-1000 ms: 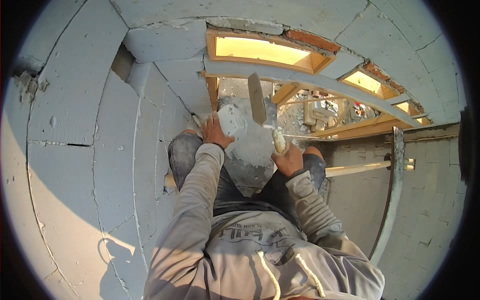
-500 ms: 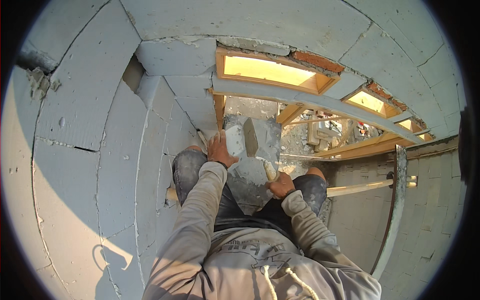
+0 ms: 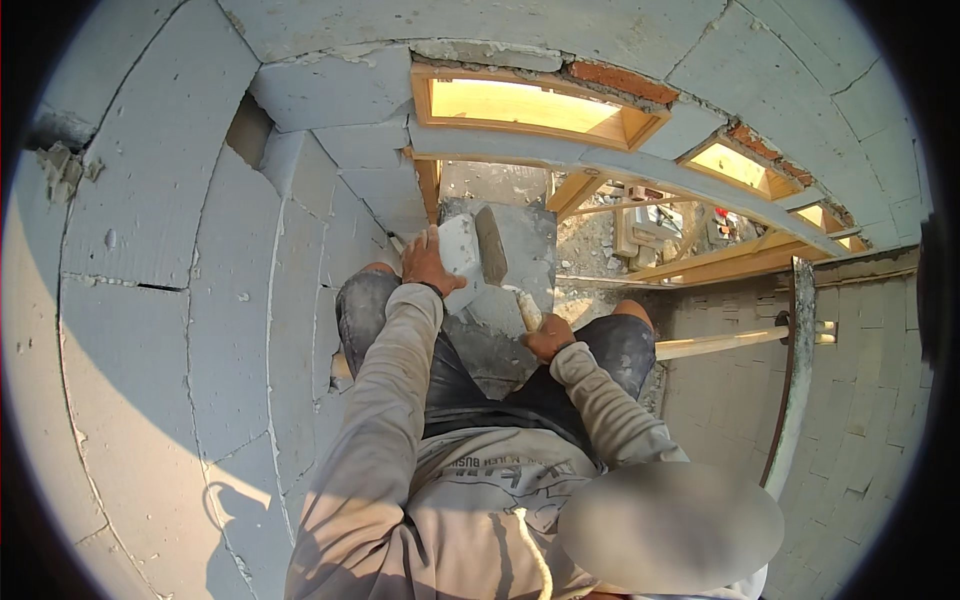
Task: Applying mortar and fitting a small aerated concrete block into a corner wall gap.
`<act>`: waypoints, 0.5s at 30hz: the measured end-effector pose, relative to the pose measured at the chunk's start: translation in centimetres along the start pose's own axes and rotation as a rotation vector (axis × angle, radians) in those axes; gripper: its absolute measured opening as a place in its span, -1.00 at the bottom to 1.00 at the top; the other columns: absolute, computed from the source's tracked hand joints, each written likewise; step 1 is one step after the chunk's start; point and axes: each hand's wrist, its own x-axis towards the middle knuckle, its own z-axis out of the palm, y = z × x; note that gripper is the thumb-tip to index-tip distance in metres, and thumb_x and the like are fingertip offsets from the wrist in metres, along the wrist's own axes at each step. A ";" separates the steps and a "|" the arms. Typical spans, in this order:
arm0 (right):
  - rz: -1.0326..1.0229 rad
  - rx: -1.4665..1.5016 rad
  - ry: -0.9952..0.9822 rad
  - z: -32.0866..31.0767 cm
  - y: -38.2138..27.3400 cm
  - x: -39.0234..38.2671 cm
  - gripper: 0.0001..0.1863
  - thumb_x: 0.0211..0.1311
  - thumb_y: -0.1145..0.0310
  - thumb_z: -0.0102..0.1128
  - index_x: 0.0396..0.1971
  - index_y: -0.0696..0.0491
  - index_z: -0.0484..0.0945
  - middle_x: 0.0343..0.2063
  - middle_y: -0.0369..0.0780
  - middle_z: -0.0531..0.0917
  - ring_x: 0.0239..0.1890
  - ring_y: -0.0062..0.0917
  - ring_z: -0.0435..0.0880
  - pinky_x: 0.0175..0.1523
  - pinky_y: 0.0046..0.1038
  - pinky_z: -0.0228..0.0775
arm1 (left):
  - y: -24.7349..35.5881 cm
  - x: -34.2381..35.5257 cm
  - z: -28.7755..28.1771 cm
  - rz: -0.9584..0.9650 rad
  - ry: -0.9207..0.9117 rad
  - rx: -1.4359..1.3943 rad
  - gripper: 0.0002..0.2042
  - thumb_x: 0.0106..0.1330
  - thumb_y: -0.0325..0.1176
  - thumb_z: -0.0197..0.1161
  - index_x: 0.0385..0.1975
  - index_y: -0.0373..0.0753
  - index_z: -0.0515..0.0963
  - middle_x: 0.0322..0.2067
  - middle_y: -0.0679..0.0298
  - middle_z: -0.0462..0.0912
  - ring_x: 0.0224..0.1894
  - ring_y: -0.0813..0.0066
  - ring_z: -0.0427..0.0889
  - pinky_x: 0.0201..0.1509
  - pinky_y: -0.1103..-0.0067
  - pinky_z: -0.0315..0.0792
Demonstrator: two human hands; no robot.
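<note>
My right hand (image 3: pixel 549 338) is closed around the pale handle of a trowel (image 3: pixel 491 246), whose grey blade points away from me. The blade stands close along the right side of a small whitish block (image 3: pixel 459 250); whether it touches is hard to tell. My left hand (image 3: pixel 428 264) grips the block's left side, its thumb at the near edge. Both things are over a dusty grey board (image 3: pixel 533 240) between my knees. A paler patch of what looks like mortar (image 3: pixel 495 312) lies just below the blade.
A grey block wall (image 3: pixel 235 300) rises close at my left. Ahead are wooden window frames (image 3: pixel 545 130) and a wooden beam (image 3: pixel 700 185). On the right, a wooden pole (image 3: pixel 720 345) passes behind a long upright strip (image 3: pixel 790 380). Rubble (image 3: pixel 650 235) lies beyond the frame.
The whole view has shifted slightly, so the hands sit a little higher and further left. The trowel blade is now closer to the block. Both hands keep their holds.
</note>
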 end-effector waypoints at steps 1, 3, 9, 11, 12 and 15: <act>-0.312 0.141 0.002 0.3 0.5 0.0 -0.05 -0.17 0.23 0.31 0.36 -0.01 0.17 0.40 -0.04 0.08 0.46 -0.18 -0.08 0.48 -0.43 -0.19 | -0.4 1.6 -1.0 0.000 -0.010 0.036 0.15 -0.20 -0.04 0.56 0.38 -0.32 -0.04 0.35 -0.03 0.10 0.41 0.03 0.02 0.47 0.34 -0.06; -0.288 0.170 0.128 -5.6 -4.4 -0.8 -0.22 -0.17 0.25 0.30 0.19 0.07 0.33 0.12 0.04 0.34 0.22 -0.09 0.25 0.26 -0.32 0.10 | -1.6 2.8 -1.4 -0.019 0.062 -0.026 0.15 -0.20 -0.03 0.56 0.38 -0.32 -0.04 0.35 -0.03 0.10 0.41 0.03 0.02 0.47 0.34 -0.06; -0.746 0.793 0.936 -21.3 -16.9 -11.0 -0.71 0.05 0.26 0.40 -0.38 0.13 0.52 -0.53 -0.25 0.59 -0.50 -0.63 0.52 -0.36 -0.56 0.35 | -3.2 2.1 -1.7 -0.057 0.055 -0.037 0.14 -0.20 -0.02 0.56 0.36 -0.37 -0.01 0.31 -0.06 0.16 0.38 0.02 0.07 0.45 0.33 -0.03; -0.938 0.883 0.998 -21.8 -17.3 -11.6 -0.73 0.12 0.29 0.36 -0.36 0.13 0.50 -0.57 -0.27 0.58 -0.54 -0.66 0.53 -0.39 -0.63 0.34 | -3.0 2.2 -2.1 -0.048 0.077 -0.045 0.15 -0.21 -0.01 0.56 0.36 -0.36 -0.01 0.31 -0.06 0.16 0.38 0.02 0.08 0.45 0.33 -0.04; -0.990 0.939 1.030 -19.5 -16.7 -10.6 -0.75 0.17 0.27 0.31 -0.33 0.13 0.50 -0.57 -0.25 0.61 -0.53 -0.66 0.55 -0.38 -0.61 0.38 | -3.2 1.9 -2.0 -0.038 0.108 -0.047 0.16 -0.22 0.01 0.56 0.37 -0.36 -0.01 0.30 -0.06 0.16 0.38 0.02 0.08 0.45 0.33 -0.04; -0.303 0.158 0.451 -3.1 -4.1 -1.5 -0.53 0.08 0.24 0.22 -0.06 0.23 0.46 -0.25 0.02 0.67 -0.14 -0.10 0.66 0.00 -0.26 0.47 | -1.2 2.8 -1.6 -0.012 0.085 -0.058 0.18 -0.26 0.03 0.57 0.36 -0.37 0.00 0.31 -0.07 0.16 0.38 0.02 0.08 0.45 0.33 -0.04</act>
